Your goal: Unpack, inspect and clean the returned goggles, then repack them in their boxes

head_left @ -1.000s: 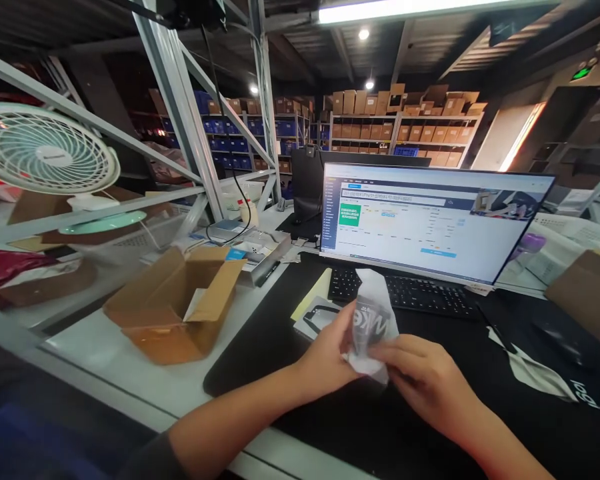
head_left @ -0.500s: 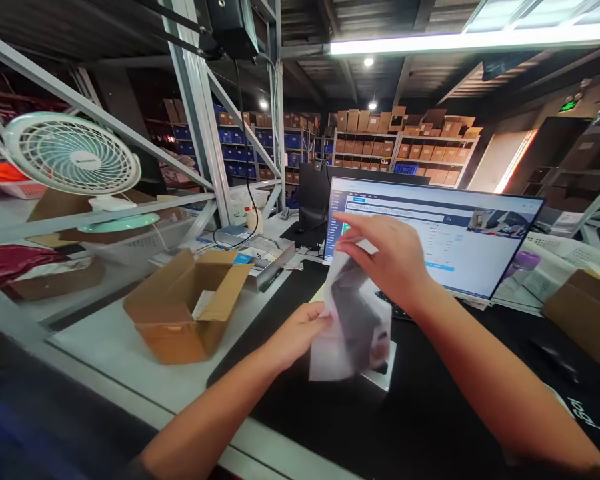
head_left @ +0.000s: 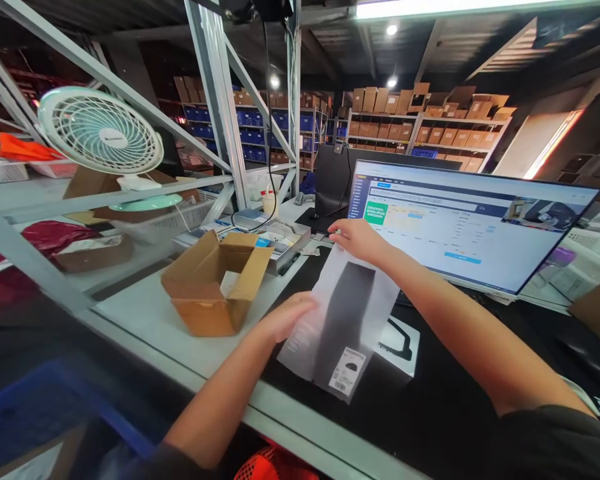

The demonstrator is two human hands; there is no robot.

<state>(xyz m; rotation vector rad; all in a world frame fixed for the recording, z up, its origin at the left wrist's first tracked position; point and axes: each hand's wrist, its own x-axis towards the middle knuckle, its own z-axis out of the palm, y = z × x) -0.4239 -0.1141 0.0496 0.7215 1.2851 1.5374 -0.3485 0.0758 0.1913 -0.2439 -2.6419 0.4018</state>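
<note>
A frosted plastic bag (head_left: 337,323) with a dark flat item inside and a white barcode label near its lower end is held stretched out above the black desk mat (head_left: 430,407). My left hand (head_left: 285,317) grips the bag's left edge at mid-length. My right hand (head_left: 357,240) pinches its top end, in front of the monitor (head_left: 460,223). A white card with a black outline (head_left: 397,340) lies on the mat partly under the bag.
An open cardboard box (head_left: 215,283) stands on the white bench to the left, with a metal tray of small items (head_left: 280,240) behind it. A white desk fan (head_left: 103,133) sits on the left shelf. Metal rack posts (head_left: 220,100) rise behind. Shelves of boxes fill the background.
The crumpled bag has been pulled straight and turned, showing its barcode label. My right hand rose from the lower edge to the top end. The camera view shifted left.
</note>
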